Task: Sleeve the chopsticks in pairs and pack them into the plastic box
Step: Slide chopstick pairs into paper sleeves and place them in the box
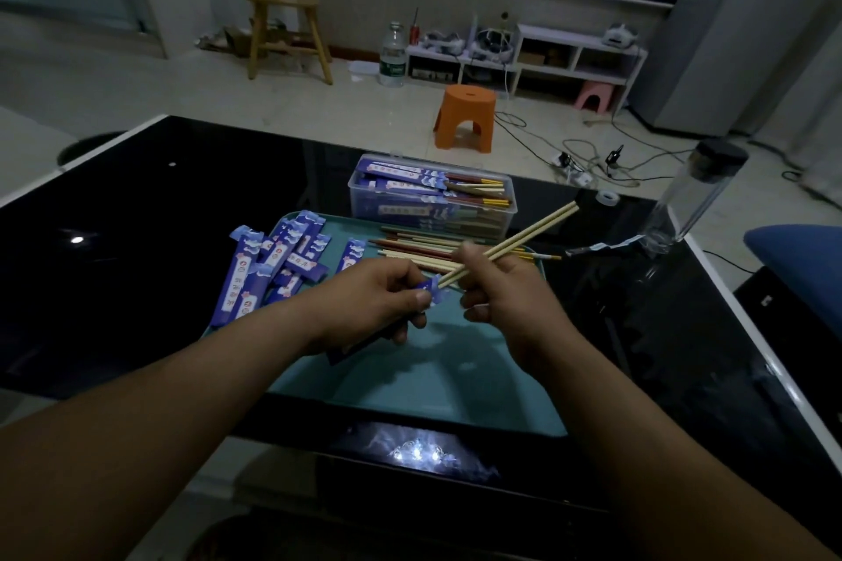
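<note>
In the middle of the frame the right hand [501,287] grips a pair of pale chopsticks [537,230] with curled fingers. Their long axis runs on a slant from the centre toward the upper right, far ends raised and pointing to the upper right, near ends pointing down-left at the mouth of a blue paper sleeve [432,288]. The left hand [378,301] pinches that sleeve near its open end; the sleeve's length slopes away to the lower left under the palm. The chopstick tips sit right at the sleeve's mouth; how far they are in cannot be told.

Both hands hover over a teal tray [433,378] on a black glass table [136,219]. A heap of empty sleeves [273,260] lies on the tray's left side, spilling over its edge. Loose chopsticks [423,244] lie across the tray just above the hands, long axes roughly left to right. Above them stands a clear plastic box [410,214] with sleeved pairs laid lengthwise, bare ends to the right.
</note>
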Motion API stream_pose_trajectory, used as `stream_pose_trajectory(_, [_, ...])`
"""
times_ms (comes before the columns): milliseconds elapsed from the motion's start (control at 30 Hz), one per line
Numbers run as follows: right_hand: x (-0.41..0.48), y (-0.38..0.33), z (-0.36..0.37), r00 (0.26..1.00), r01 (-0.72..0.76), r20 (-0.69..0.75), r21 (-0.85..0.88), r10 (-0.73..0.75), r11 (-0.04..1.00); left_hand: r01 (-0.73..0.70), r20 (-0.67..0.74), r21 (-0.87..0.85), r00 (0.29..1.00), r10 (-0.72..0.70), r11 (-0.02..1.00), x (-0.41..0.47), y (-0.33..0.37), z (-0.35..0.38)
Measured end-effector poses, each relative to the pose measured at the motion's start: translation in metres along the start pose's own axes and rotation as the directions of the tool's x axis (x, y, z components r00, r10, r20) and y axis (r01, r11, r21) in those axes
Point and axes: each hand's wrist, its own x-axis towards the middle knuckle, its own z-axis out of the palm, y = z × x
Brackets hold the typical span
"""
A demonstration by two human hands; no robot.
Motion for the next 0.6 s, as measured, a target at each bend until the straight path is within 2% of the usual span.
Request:
stream_pose_trajectory(67, [0.007, -0.003, -0.011, 0.989, -0.019, -0.141, 0.112, 0.034, 0.993, 0.027, -0.002, 0.011, 1.0, -0.027, 1.0, 0.001, -0.003, -0.004])
stream_pose_trajectory(133, [0.013, -0.003, -0.021, 0.98, -0.02, -0.19, 0.226, 0.064, 0.974, 0.048, 0.006, 0.017, 0.999, -0.048, 0.999, 0.001, -0.006, -0.006])
stream_pose_trajectory(200, [0.014, 0.0, -0.024, 0.985, -0.047, -0.15, 0.228, 0.083, 0.972, 0.06, 0.015, 0.012, 0.998, -0.06, 0.998, 0.002, -0.008, -0.005])
stream_pose_trajectory(333, [0.005, 0.007, -0.007, 0.992, -0.121, 0.048, 0.098, 0.117, 0.988, 0.051, 0.017, -0.012, 0.999, -0.05, 0.999, 0.003, -0.007, 0.0])
stream_pose_trajectory(400, [0.004, 0.008, -0.001, 0.99, -0.124, 0.08, 0.061, 0.119, 0.99, 0.047, 0.01, -0.001, 0.999, -0.047, 0.999, 0.003, -0.005, 0.0])
stream_pose_trajectory(533, [0.011, 0.0, -0.013, 0.987, -0.04, -0.15, 0.103, 0.055, 0.994, 0.071, -0.002, 0.011, 0.997, -0.071, 0.997, 0.001, -0.003, -0.005])
stream_pose_trajectory(600, [0.012, 0.0, -0.02, 0.987, 0.003, -0.163, 0.06, 0.007, 0.998, 0.081, 0.0, 0.034, 0.997, -0.081, 0.996, 0.001, -0.004, -0.006])
